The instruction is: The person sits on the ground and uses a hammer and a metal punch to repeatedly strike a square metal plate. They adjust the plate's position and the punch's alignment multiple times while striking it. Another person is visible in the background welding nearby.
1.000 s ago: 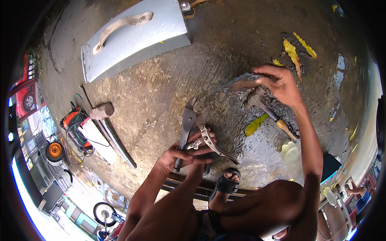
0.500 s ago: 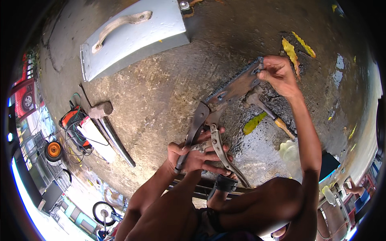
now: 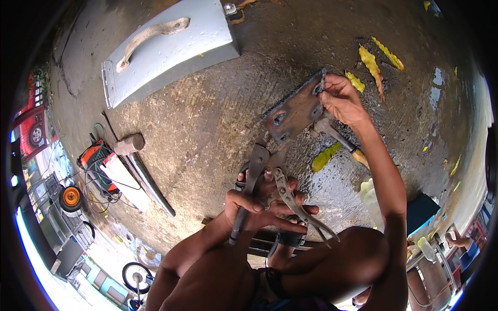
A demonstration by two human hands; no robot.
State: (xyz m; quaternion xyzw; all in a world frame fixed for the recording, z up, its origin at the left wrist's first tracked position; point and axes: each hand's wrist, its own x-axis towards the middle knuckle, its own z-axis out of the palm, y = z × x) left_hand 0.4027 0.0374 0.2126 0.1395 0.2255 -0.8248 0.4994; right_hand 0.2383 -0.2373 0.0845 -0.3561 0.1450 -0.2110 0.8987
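Observation:
My right hand (image 3: 345, 99) pinches the upper right corner of a rusty steel plate (image 3: 298, 111) with holes and rough, dark edges. The plate is tilted above the concrete. Below its lower left end, my left hand (image 3: 259, 205) holds locking pliers (image 3: 253, 173), with the thumb over the dark handle and the other fingers spread behind the lever. The jaws are spread and point at the plate; whether they touch it I cannot tell. Under the plate's right side lies a hammer (image 3: 340, 139) with a yellowish wooden handle.
A grey metal box (image 3: 166, 52) with a rope-wrapped handle stands at the far left. Left of me lie a mallet (image 3: 129, 145), a dark metal bar (image 3: 150, 184) and an orange cabled machine (image 3: 93, 158). Yellow leaves (image 3: 371, 65) dot the wet concrete; my bent knee (image 3: 358, 254) is near.
The plate has shifted left with my right hand and shows more of its face. My left hand has moved slightly down and right, drawing the pliers' jaws back from the plate's end.

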